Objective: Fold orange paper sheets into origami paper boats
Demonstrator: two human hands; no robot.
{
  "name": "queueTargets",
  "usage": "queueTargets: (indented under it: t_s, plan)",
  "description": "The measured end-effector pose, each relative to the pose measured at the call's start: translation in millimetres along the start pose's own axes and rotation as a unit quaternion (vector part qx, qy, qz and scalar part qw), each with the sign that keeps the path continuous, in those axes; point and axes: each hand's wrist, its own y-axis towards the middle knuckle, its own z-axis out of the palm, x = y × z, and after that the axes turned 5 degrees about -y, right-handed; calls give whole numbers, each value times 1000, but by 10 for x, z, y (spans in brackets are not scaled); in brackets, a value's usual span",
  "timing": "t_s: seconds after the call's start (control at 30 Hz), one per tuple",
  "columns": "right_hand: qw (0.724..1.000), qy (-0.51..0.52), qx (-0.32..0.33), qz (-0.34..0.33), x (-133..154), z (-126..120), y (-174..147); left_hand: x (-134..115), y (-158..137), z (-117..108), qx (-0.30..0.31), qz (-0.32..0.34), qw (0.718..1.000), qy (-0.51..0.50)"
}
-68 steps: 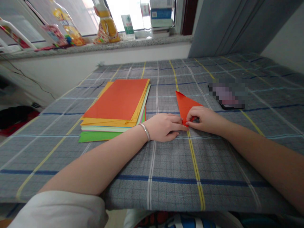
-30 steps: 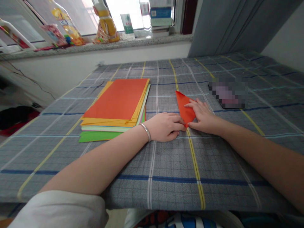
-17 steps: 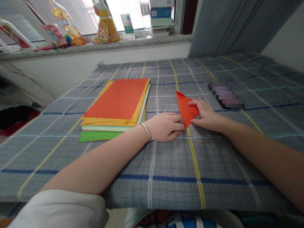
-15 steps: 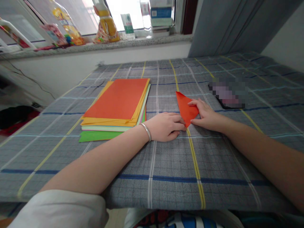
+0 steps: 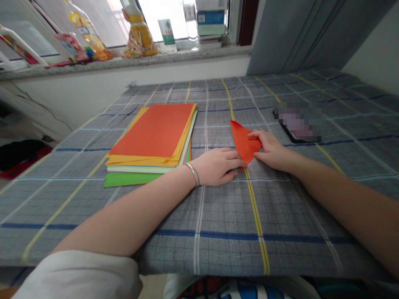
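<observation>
A small folded piece of orange paper (image 5: 245,143) lies on the checked cloth in front of me, with a pointed corner at its upper left. My left hand (image 5: 220,165), wearing a silver bangle (image 5: 192,173), holds the paper's lower left edge under its fingertips. On the opposite side, my right hand (image 5: 270,148) grips the right edge, its fingers over the top and its thumb low at the side. The fingertips hide parts of both edges. Left of the folded piece is a stack of coloured paper (image 5: 156,131), orange on top, with yellow, pale and green sheets below.
A phone (image 5: 296,124), partly blurred out, lies to the right on the checked cloth (image 5: 224,216). Bottles (image 5: 141,35), a green and white tube (image 5: 167,35) and boxes (image 5: 211,18) stand on the windowsill (image 5: 124,62) at the back. A grey curtain (image 5: 289,37) hangs at the right.
My right hand has shifted slightly to the right along the paper's edge. The paper's lower part looks a little wider, its bottom tip now by my left fingertips. My left hand has barely moved.
</observation>
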Motion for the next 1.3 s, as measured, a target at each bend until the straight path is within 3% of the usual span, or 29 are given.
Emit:
queueTargets:
  t_s: [0.43, 0.97, 1.07, 1.17, 1.23, 1.3]
  plan:
    - [999, -33, 20, -4, 15, 61, -33, -20, 17, 14, -9, -17, 999, -27]
    - [1000, -27, 12, 2, -16, 63, -10, 98, -36, -28, -40, 0, 982, -183]
    - [1000, -24, 3, 17, -15, 67, 3, 134, -35, 17, -86, -57, 978, -183]
    - [999, -20, -18, 24, 5, 60, 17, 165, -20, 90, -131, -183, 970, -91]
    - [999, -18, -32, 25, 31, 46, 25, 183, -5, 130, -130, -234, 963, -42]
    - [999, -15, -43, 25, 68, 25, 32, 200, 12, 148, -110, -243, 964, -22]
